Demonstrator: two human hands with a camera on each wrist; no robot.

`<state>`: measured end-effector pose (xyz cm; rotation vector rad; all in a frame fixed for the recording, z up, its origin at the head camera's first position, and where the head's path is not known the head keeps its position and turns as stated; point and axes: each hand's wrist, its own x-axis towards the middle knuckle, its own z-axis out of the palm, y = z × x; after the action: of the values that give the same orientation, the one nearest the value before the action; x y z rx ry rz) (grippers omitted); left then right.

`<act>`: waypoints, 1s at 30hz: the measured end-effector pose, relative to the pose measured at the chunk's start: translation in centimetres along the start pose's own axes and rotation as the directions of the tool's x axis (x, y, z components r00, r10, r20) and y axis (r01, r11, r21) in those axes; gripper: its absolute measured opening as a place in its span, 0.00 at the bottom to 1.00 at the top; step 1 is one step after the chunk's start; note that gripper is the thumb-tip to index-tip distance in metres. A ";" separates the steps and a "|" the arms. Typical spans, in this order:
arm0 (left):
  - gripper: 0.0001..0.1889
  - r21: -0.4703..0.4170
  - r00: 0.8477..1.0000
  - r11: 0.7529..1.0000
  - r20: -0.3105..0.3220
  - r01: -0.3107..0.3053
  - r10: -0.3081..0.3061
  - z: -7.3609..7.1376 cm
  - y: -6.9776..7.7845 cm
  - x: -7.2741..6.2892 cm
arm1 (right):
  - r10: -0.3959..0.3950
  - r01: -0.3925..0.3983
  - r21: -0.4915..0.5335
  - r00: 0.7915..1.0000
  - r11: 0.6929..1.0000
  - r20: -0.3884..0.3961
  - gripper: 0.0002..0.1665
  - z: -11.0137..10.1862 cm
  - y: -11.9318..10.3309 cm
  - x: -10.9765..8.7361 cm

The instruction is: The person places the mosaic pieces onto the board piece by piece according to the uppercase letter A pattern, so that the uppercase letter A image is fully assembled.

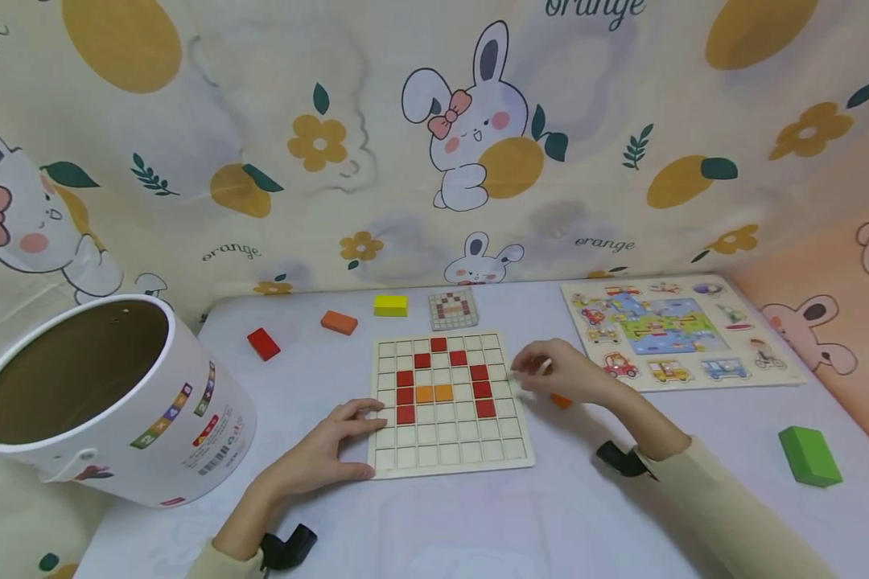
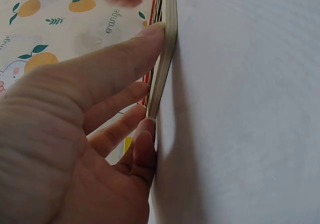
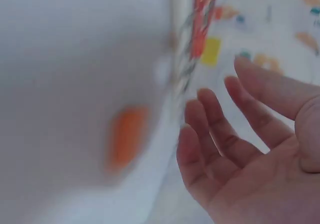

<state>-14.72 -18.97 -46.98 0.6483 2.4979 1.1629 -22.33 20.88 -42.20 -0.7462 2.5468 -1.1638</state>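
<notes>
A wooden grid board [image 1: 449, 450] lies mid-table, with several red tiles [image 1: 405, 396] in an arch shape and two orange tiles [image 1: 434, 394] side by side between its sides. My left hand [image 1: 326, 450] rests at the board's left edge; in the left wrist view its thumb and fingertips touch the rim. Just off the right edge hovers my right hand [image 1: 568, 371], its fingers loosely bent with nothing between them in the right wrist view. Below it on the table is an orange block [image 3: 129, 136], partly hidden by the hand in the head view.
Behind the board lie a small pattern card [image 1: 453, 310], a yellow block [image 1: 391, 305], an orange block [image 1: 339, 322] and a red block [image 1: 264, 344]. A white bucket [image 1: 217, 402] stands left. On the right are a picture puzzle board [image 1: 753, 366] and a green block [image 1: 809, 457].
</notes>
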 end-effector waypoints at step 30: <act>0.33 0.001 1.000 1.000 -0.004 -0.025 0.025 0.0 0.3 -0.1 | 0.061 -0.058 -0.105 0.998 0.993 0.028 0.13 -0.7 2.8 -5.5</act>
<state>-14.56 -18.83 -46.71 0.6798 2.5012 1.1729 -19.01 25.84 -43.78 -0.7007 2.6015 -0.9992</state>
